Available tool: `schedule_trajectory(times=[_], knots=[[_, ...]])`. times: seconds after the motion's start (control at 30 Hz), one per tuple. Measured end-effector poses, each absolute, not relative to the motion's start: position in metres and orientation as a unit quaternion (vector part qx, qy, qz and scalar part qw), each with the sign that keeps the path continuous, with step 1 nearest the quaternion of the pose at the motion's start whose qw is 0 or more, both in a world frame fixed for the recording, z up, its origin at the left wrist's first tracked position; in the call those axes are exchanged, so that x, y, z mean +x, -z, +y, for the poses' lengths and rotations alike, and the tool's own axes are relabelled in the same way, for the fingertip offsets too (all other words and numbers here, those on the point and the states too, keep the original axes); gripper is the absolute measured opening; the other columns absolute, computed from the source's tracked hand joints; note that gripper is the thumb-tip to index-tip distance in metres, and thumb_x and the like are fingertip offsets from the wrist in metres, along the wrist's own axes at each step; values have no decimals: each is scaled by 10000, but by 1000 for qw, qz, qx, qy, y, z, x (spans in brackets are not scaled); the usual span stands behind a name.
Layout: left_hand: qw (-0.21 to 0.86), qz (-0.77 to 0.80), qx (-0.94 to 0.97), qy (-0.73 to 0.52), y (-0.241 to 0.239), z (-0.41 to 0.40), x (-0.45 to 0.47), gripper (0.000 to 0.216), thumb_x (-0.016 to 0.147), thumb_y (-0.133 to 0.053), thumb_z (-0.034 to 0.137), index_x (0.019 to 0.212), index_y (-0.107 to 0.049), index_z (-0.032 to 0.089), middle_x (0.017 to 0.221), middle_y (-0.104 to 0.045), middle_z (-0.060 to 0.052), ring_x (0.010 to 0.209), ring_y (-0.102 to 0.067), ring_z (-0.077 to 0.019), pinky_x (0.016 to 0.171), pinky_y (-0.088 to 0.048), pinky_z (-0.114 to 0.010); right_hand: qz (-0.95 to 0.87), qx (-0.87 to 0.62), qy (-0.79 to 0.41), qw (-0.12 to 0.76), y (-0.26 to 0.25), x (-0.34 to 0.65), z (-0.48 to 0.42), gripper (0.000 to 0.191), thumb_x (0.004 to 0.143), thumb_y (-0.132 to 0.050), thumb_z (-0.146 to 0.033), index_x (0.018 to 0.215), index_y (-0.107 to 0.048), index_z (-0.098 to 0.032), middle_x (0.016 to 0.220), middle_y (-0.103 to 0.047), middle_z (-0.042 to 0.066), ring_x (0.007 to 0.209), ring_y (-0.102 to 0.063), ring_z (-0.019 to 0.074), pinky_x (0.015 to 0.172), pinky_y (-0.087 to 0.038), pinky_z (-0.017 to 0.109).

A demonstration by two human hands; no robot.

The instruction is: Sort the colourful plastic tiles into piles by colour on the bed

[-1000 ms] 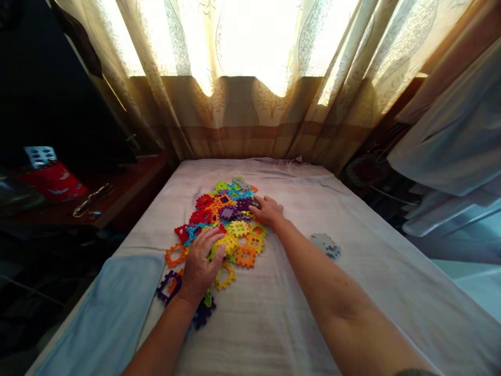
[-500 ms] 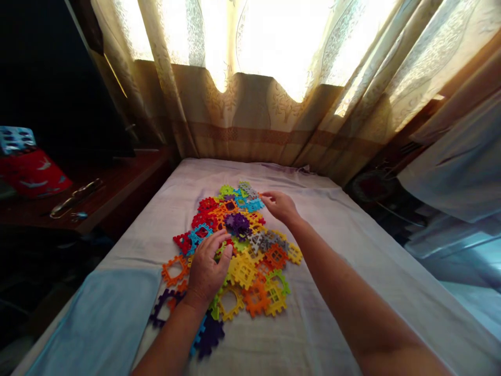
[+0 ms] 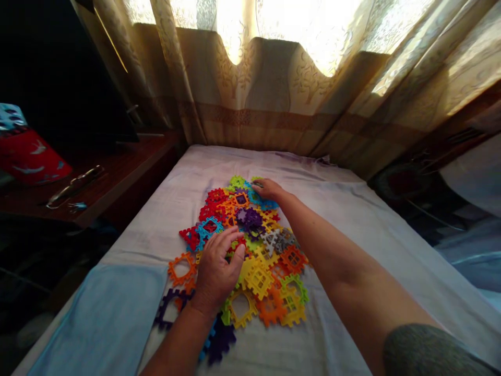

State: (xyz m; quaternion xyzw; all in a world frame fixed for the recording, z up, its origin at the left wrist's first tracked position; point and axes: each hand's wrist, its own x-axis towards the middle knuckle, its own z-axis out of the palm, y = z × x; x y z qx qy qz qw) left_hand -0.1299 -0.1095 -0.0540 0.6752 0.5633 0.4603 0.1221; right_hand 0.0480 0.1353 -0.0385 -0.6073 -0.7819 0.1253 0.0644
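Pile: interlocking plastic tiles (image 3: 250, 250), toothed squares in many colours, heaped and overlapping on the bed sheet (image 3: 352, 219), mid-bed and a bit left of centre.
Left hand: left hand (image 3: 217, 269) lies palm-down on the near-left part of the pile, fingers spread and flat, released, pinching nothing; fingertips by a red tile (image 3: 238, 245).
Right hand: right hand (image 3: 267, 189) reaches to the far edge of the pile, fingers curled down onto a blue tile (image 3: 256, 198); cannot tell if it grips it or only touches.
Arm pose: right forearm stretched long and diagonal over the sheet, wrist low; left forearm short, coming straight up from the near edge.
Technique: judging by the overlap, lift one tile clear by its edge, not drag it; teeth would snag neighbours. Flat left palm steadies the heap well.
Surroundings: blue cloth (image 3: 105, 318) at near-left corner, curtain (image 3: 274, 94) behind, wooden side table (image 3: 97, 188) to the left.
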Motion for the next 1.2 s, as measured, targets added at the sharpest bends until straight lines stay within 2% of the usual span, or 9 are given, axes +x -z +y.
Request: schedule_trajectory(times=[0.13,0.27,0.43,0.53,0.6,0.73,0.83,0.97,1.2], knots=[[112,554,689,-454,54,-107,-131,246,910,-510,344,1049,-687,245,1184,-708,-52,1104,-654,-211,1019,-511,-428,-798,-586,-128,61,33,84,87,361,883,-584,-407,1197,-706,-277,1206,-712,20,1097,-649,226,944,-476,278],[107,550,698,-445,53,-104,-132,244,895,-513,333,1024,-694,233,1177,-710,-56,1109,-655,-214,1031,-505,-418,-806,-563,-144,114,28,110,23,244,872,-596,-320,1033,-765,-250,1118,-744,35,1068,-664,209,955,-480,286],[97,535,710,-449,51,-106,-132,261,889,-495,343,991,-701,222,1176,-709,-64,1104,-656,-219,1031,-508,-418,-751,-547,-222,296,31,127,-46,324,881,-515,-268,1133,-715,-229,1180,-721,37,1071,-666,169,951,-508,304],[75,529,708,-463,45,-108,-131,265,893,-474,345,965,-699,224,1145,-720,-60,1080,-666,-209,1014,-517,-406,-669,-584,-205,412,42,141,-78,341,873,-464,-283,1080,-726,-219,1109,-742,47,1010,-684,183,931,-527,349],[56,523,712,-464,38,-111,-131,266,896,-463,346,951,-695,228,1128,-725,-58,1064,-671,-203,1005,-521,-397,-617,-623,-176,447,53,151,-98,333,857,-456,-298,1011,-741,-219,1023,-760,58,932,-698,203,883,-547,377],[27,513,727,-455,23,-124,-133,280,917,-444,353,963,-687,223,1114,-729,-59,1063,-673,-199,1007,-518,-388,-611,-658,-139,418,71,160,-133,300,818,-492,-297,950,-747,-210,945,-759,80,813,-691,213,801,-563,381],[7,514,734,-444,23,-144,-139,262,919,-460,345,982,-683,223,1115,-731,-61,1065,-674,-208,1001,-520,-397,-663,-631,-96,392,73,156,-148,302,779,-548,-255,1009,-739,-212,1056,-736,94,957,-671,227,902,-529,395],[-40,539,717,-441,36,-179,-151,236,914,-476,329,992,-674,226,1103,-731,-70,1043,-676,-226,993,-514,-424,-715,-606,-61,343,68,149,-155,408,728,-634,-228,1130,-705,-226,1250,-667,95,1172,-583,262,1031,-438,442],[-70,551,704,-442,49,-206,-153,223,914,-494,293,1029,-670,220,1136,-721,-72,1072,-665,-225,1000,-505,-395,-716,-618,-88,311,61,147,-159,457,776,-644,-243,1232,-642,-215,1205,-682,102,1131,-585,261,999,-416,430]])
